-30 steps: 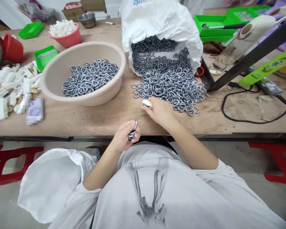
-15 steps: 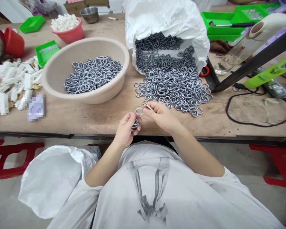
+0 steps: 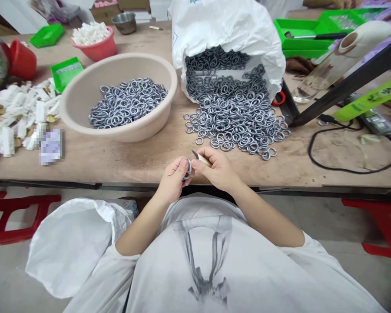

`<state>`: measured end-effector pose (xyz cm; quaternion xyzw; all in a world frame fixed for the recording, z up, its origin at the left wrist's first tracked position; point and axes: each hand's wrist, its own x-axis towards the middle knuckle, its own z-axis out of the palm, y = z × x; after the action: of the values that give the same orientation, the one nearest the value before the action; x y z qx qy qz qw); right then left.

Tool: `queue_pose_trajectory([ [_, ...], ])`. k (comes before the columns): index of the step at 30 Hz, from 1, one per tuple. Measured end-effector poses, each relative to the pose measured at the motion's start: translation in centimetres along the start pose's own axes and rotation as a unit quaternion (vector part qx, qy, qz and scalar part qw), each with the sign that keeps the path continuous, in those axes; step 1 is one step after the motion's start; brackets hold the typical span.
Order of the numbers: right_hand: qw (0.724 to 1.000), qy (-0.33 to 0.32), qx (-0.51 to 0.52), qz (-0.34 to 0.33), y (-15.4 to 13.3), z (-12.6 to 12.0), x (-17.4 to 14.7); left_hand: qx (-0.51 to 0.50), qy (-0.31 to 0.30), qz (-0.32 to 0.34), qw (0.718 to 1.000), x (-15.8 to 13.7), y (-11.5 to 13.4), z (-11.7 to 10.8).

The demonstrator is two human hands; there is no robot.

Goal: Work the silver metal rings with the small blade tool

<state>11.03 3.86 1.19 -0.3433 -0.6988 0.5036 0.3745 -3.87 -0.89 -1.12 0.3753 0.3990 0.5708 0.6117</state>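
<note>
A person in a white T-shirt point(image 3: 202, 261) is close up to the near edge of a brown tabletop point(image 3: 143, 163), both hands meeting just over that edge, left of its middle.

The left hand point(image 3: 172, 177) is curled around a few grey metal rings point(image 3: 187, 174), one standing up between thumb and finger, probably so its rim is easy to get at. The right hand point(image 3: 220, 168) grips a small pale-handled tool point(image 3: 204, 161), its dark tip pointing up and left; tucked in the palm like that, it likely leaves thumb and forefinger some freedom. Those fingertips are just beside the raised ring; whether they touch it, I cannot tell.

Beyond the right hand, a white sack point(image 3: 226, 24) lies on its side towards the far edge, mouth facing the person, seemingly to keep the spilled ring pile point(image 3: 237, 119) within reach. To its left, a beige tub point(image 3: 117, 134) holds more rings, handy to the left arm.

Both elbows are bent, forearms angling inward from below the near edge, wrists nearly straight.
</note>
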Motion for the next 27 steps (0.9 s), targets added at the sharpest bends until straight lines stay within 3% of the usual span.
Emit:
queue_pose_trajectory([
  [5, 0.98, -0.009, -0.181, -0.082, -0.4, -0.2, -1.2, -0.033, 0.02, -0.015, 0.999, 0.0, 0.9, 0.4],
  [8, 0.965, -0.015, -0.24, -0.102, -0.7, 0.0, -1.5, -0.045, 0.025, -0.024, 0.998, -0.1, 1.2, 0.7],
  [13, 0.958, -0.013, -0.267, -0.102, -1.0, 0.2, -1.6, -0.055, 0.021, -0.039, 0.998, 0.0, 1.1, 0.7],
  [17, 0.971, -0.042, -0.225, -0.074, -0.2, 0.2, -1.0, -0.065, 0.014, -0.057, 0.996, -0.2, 1.1, 0.4],
  [20, 0.971, -0.006, -0.24, -0.011, 1.3, -0.4, 0.7, -0.053, -0.049, -0.064, 0.995, -0.7, 1.3, 0.3],
  [23, 0.931, 0.048, -0.356, 0.065, 2.4, -1.3, 3.0, -0.046, -0.104, -0.061, 0.992, -1.2, 1.5, 0.2],
  [27, 0.864, 0.02, -0.492, 0.105, 2.6, -1.7, 5.4, -0.057, -0.05, -0.057, 0.995, -1.0, 1.7, -0.5],
])
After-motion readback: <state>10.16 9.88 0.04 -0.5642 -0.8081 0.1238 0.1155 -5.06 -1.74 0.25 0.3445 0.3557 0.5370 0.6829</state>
